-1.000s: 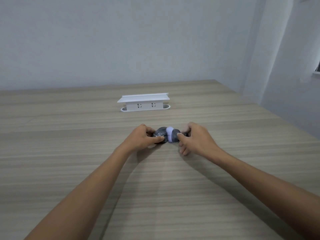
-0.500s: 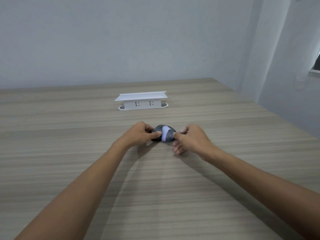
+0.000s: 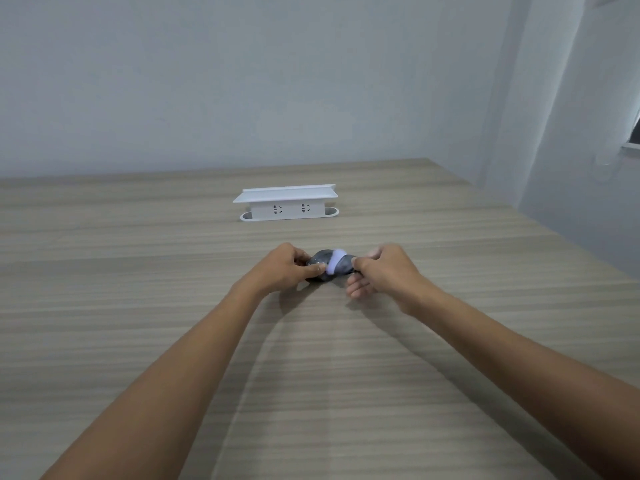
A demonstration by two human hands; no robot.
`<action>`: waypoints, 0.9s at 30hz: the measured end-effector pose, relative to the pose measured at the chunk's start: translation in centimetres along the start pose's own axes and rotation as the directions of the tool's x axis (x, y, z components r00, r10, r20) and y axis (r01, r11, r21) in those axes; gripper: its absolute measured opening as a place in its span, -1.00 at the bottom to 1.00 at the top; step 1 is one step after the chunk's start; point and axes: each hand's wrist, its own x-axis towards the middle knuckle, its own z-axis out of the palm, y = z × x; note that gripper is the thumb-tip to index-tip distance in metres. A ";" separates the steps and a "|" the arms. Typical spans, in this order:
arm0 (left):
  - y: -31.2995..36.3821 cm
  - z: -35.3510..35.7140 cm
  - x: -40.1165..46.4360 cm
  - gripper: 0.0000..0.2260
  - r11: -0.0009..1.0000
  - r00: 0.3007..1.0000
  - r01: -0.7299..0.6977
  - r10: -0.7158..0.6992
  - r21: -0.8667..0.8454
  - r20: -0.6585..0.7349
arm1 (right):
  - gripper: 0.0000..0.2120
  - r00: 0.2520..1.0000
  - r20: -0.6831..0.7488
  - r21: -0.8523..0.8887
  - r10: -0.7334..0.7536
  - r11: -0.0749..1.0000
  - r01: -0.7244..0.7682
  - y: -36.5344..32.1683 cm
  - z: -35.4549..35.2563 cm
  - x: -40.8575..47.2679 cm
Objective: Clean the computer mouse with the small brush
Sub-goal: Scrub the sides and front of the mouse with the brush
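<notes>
A dark grey computer mouse point(image 3: 322, 263) lies on the wooden table point(image 3: 138, 306), about midway across. My left hand point(image 3: 284, 268) grips its left end with thumb and fingers. A small brush with a pale lilac-white head point(image 3: 335, 264) rests across the top of the mouse. My right hand point(image 3: 381, 271) pinches the brush by its handle, which is hidden under the fingers, at the mouse's right end. Both forearms stretch in from the bottom corners.
A white power strip box point(image 3: 287, 204) with two sockets on its front stands farther back on the table. The table's right edge point(image 3: 540, 230) runs diagonally along a grey wall. A window corner point(image 3: 635, 133) shows at the far right.
The brush head has slid left across the top of the mouse over the last second. Both hands stay on the mouse and brush; the view has shifted slightly.
</notes>
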 end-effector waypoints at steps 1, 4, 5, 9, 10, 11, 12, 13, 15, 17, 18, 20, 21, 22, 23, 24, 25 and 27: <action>0.0 0.0 0.0 -0.72 1.000 1.000 0.003 -0.003 -0.010 0.003 | -0.74 0.999 -0.033 -0.014 -0.010 1.000 0.009 0.0 -0.5 0.5; -0.1 0.1 0.1 -0.72 1.000 1.000 0.009 -0.009 -0.027 0.008 | -0.77 0.994 -0.102 -0.082 -0.029 0.996 0.020 0.3 -1.3 1.0; -0.2 0.1 0.1 -0.72 1.000 1.000 0.008 -0.008 -0.028 0.007 | -0.79 0.995 -0.096 -0.089 -0.023 0.996 0.015 0.5 -1.2 0.8; -0.1 0.0 0.2 -0.73 1.000 1.000 -0.013 0.013 -0.013 -0.002 | -0.84 0.996 0.086 -0.099 0.025 0.995 -0.017 0.7 0.3 -1.1; -0.1 0.0 0.1 -0.73 1.000 1.000 -0.017 0.017 -0.010 0.000 | -0.84 0.992 0.126 -0.105 0.029 0.994 -0.016 0.6 0.5 -1.5; 0.0 0.0 0.1 -0.72 1.000 1.000 -0.021 0.021 -0.009 0.002 | -0.84 0.990 0.136 -0.111 0.027 0.994 -0.012 0.5 0.6 -1.6; 0.0 0.0 0.0 -0.72 1.000 1.000 -0.022 0.022 -0.010 0.002 | -0.85 0.992 0.121 -0.115 0.022 0.993 -0.008 0.4 0.4 -1.6; 0.0 0.1 0.0 -0.72 1.000 1.000 -0.021 0.021 -0.012 0.000 | -0.86 0.996 0.086 -0.115 0.017 0.993 -0.007 0.4 0.1 -1.1; 0.1 0.1 0.1 -0.71 1.000 1.000 -0.010 0.010 -0.004 -0.007 | -0.89 1.000 -0.006 -0.111 0.003 0.994 -0.004 0.5 -0.8 -0.1; 0.1 0.1 0.2 -0.70 1.000 1.000 -0.002 0.002 0.002 -0.007 | -0.82 0.997 -0.080 -0.126 -0.007 0.992 -0.003 0.6 -1.6 0.6; 0.1 0.1 0.2 -0.70 1.000 1.000 -0.003 0.003 0.002 -0.005 | -0.79 0.996 -0.089 -0.125 -0.010 0.992 -0.001 0.6 -1.8 0.6; 0.0 0.2 0.2 -0.72 1.000 1.000 -0.007 0.007 -0.004 -0.002 | -0.81 0.998 -0.059 -0.114 0.003 0.993 -0.010 0.7 -1.4 0.0; -0.1 0.2 0.3 -0.73 1.000 1.000 -0.009 0.009 -0.008 -0.002 | -0.84 1.000 -0.021 -0.110 0.015 0.994 -0.017 0.8 -1.0 -0.4; -0.1 0.2 0.2 -0.73 1.000 1.000 -0.013 0.013 -0.010 -0.003 | -0.84 0.999 0.029 -0.106 0.025 0.994 -0.022 0.8 -0.5 -0.9; -0.1 0.2 0.2 -0.73 1.000 1.000 -0.019 0.019 -0.011 -0.002 | -0.81 0.997 0.078 -0.103 0.030 0.994 -0.022 0.7 -0.1 -1.3; 0.0 0.2 0.2 -0.73 1.000 1.000 -0.023 0.023 -0.013 -0.001 | -0.78 0.993 0.114 -0.104 0.027 0.994 -0.015 0.6 0.1 -1.7; 0.0 0.2 0.2 -0.73 1.000 1.000 -0.024 0.024 -0.017 -0.001 | -0.76 0.991 0.131 -0.109 0.025 0.994 -0.011 0.4 0.1 -1.8; 0.0 0.2 0.1 -0.72 1.000 1.000 -0.020 0.020 -0.017 -0.005 | -0.81 0.996 0.093 -0.119 0.009 0.993 0.002 0.1 -0.7 -1.1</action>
